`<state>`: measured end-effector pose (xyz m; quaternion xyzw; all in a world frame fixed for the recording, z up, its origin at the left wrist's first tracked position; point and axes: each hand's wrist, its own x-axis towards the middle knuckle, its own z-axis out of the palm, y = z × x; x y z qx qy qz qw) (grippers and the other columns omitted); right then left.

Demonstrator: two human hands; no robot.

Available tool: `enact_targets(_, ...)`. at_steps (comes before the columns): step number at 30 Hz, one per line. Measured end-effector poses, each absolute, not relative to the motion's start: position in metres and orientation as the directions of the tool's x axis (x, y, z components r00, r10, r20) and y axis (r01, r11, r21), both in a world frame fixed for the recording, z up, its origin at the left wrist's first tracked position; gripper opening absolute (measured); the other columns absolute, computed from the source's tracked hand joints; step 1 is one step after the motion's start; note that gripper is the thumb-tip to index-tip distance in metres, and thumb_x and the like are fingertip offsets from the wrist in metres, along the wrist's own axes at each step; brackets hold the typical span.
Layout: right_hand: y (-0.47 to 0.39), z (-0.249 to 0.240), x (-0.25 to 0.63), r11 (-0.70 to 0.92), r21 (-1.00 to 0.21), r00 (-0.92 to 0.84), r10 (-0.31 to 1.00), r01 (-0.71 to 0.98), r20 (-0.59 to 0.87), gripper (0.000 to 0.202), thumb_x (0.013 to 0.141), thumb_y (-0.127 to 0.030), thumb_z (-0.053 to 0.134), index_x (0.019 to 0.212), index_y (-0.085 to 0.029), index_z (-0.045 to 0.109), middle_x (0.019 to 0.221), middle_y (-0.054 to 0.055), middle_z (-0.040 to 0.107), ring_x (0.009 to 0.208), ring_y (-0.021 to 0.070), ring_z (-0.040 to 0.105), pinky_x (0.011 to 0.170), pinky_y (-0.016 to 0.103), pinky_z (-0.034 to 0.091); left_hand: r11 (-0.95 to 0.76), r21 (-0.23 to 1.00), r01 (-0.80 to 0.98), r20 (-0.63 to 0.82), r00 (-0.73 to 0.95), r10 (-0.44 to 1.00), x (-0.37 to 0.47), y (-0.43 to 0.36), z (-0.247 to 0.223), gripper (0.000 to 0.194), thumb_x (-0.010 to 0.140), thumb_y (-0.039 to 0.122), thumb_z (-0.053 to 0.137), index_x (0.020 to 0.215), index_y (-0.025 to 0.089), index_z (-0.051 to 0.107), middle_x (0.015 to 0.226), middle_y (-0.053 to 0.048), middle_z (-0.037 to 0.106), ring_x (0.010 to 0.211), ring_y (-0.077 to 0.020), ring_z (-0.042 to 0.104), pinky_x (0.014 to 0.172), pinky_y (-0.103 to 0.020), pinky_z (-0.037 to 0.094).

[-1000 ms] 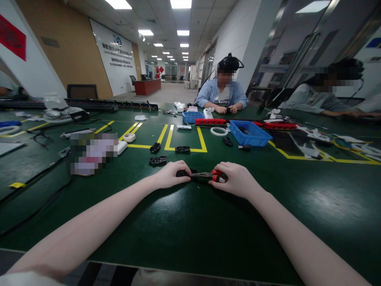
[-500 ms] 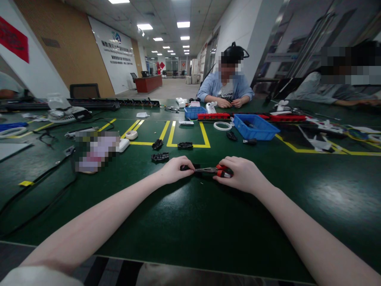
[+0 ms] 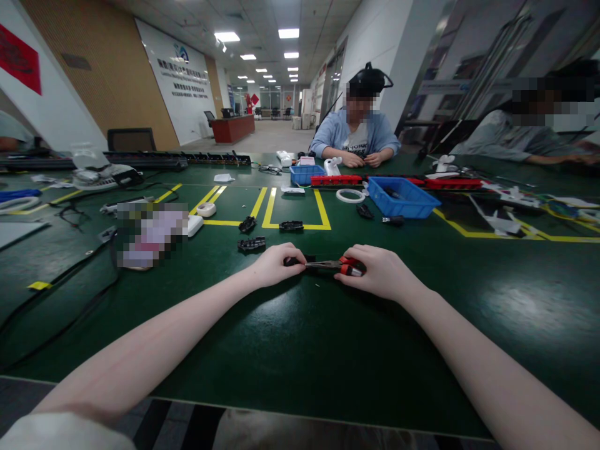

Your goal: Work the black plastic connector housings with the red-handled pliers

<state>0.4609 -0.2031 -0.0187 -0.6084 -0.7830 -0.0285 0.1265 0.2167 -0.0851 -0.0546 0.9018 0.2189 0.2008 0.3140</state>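
My right hand (image 3: 375,270) is closed around the red-and-black handles of long-nose pliers (image 3: 323,265), whose jaws point left. My left hand (image 3: 277,265) is closed on a small black part (image 3: 291,260), mostly covered by my fingers. The jaw tips meet that part beside my left fingertips; what exactly lies between them is too small to tell. A thin pale sliver (image 3: 317,285) lies on the table just below the pliers. Beyond my left hand are black plastic pieces, one nearest (image 3: 252,244) and another inside the yellow tape marking (image 3: 291,225).
The green table (image 3: 300,362) carries a blue bin (image 3: 403,199), a smaller blue bin (image 3: 307,174), a white ring (image 3: 350,196) and a tape roll (image 3: 206,209). A phone (image 3: 157,237) and black cables (image 3: 60,294) are at left. A person in blue (image 3: 356,134) sits opposite.
The view has shifted very slightly. Both hands keep the same hold on the black part and the pliers, with almost no visible movement.
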Motion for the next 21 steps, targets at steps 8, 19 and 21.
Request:
enact_targets(8,-0.204,-0.017,0.458,0.284,-0.079,-0.257,0.935,0.956,0.244,0.028,0.08,-0.049,0.064,0.085,-0.021,0.064,0.085,0.005,0.067,0.073,0.0202,0.06,0.06,0.03,0.041,-0.711,0.671,0.209,0.204,0.87,0.449,0.211,-0.084,-0.048,0.016,0.087,0.028,0.066,0.1,0.02,0.069,0.106,-0.005,0.062,0.098,-0.0211,0.061,0.092,-0.037,0.048)
enact_targets(19,-0.204,-0.02,0.458,0.293,-0.064,-0.268,0.928,0.954,0.259,0.031,0.08,-0.051,0.065,0.087,-0.021,0.063,0.086,0.005,0.067,0.074,0.0207,0.061,0.061,0.031,0.042,-0.72,0.671,0.178,0.251,0.859,0.446,0.21,-0.083,-0.05,0.013,0.085,0.029,0.069,0.094,0.02,0.072,0.1,-0.004,0.061,0.092,-0.0196,0.062,0.087,-0.035,0.049)
enact_targets(21,-0.204,-0.019,0.458,0.296,-0.062,-0.271,0.926,0.953,0.263,0.032,0.08,-0.051,0.064,0.087,-0.021,0.064,0.087,0.006,0.067,0.074,0.021,0.061,0.061,0.032,0.042,-0.716,0.676,0.173,0.258,0.855,0.45,0.211,-0.083,-0.052,0.012,0.085,0.03,0.07,0.091,0.019,0.072,0.098,-0.004,0.061,0.09,-0.019,0.062,0.086,-0.035,0.049)
